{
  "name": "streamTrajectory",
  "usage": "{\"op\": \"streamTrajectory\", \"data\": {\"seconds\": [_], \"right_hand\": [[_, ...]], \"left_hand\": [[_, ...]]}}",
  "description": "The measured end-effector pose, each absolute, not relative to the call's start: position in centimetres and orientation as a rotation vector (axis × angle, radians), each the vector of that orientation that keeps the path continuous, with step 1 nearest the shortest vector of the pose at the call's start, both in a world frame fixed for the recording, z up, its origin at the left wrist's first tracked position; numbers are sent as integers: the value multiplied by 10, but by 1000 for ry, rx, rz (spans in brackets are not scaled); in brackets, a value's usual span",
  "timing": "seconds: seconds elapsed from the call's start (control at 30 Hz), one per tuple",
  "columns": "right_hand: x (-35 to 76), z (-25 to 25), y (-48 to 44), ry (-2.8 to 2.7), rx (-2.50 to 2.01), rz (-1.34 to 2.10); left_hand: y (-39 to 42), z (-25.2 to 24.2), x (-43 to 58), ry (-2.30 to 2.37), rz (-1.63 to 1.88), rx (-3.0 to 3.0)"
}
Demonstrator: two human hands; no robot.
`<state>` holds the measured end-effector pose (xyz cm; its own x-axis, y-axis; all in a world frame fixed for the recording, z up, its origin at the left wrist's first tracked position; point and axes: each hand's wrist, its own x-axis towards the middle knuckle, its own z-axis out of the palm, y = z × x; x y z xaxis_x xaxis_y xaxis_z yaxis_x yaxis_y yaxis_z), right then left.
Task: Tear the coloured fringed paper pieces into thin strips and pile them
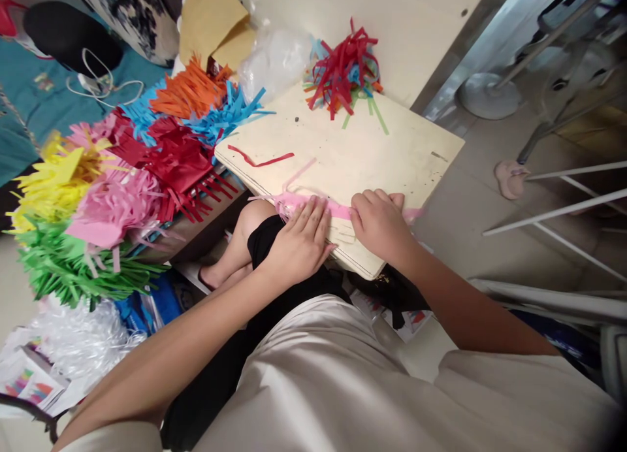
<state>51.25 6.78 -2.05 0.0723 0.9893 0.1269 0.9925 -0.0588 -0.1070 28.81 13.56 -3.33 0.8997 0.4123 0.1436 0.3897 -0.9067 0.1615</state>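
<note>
A pale wooden board (353,158) rests across my lap. Along its near edge lies a strip of pink fringed paper (337,209). My left hand (298,240) lies flat on the strip's left part, fingers stretched out and together. Just to the right, my right hand (379,223) is curled into a loose fist, pressing on the same pink strip. A single red paper sliver (259,159) lies on the board farther back. At the board's far edge sits a tangle of red, blue and green paper strips (345,70).
Heaps of fringed paper are piled on the left: yellow (53,177), pink (115,204), green (68,262), red (176,158), blue (225,115) and orange (189,89). A clear plastic bag (274,57) lies behind the board. White metal frame legs (563,210) stand right.
</note>
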Motion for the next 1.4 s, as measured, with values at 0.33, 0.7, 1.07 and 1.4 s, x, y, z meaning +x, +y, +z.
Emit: {"op": "streamTrajectory", "data": {"seconds": [0.33, 0.7, 1.07, 1.4], "right_hand": [[510, -15, 68, -2033, -2220, 28], [511, -20, 68, -1984, -2192, -90], [513, -14, 68, -2043, -2234, -3], [513, -11, 67, -2059, -2251, 21]], "left_hand": [[150, -42, 288, 623, 272, 2941], [151, -36, 289, 662, 269, 2927], [204, -1, 303, 754, 283, 2694], [219, -3, 312, 793, 134, 2580]]}}
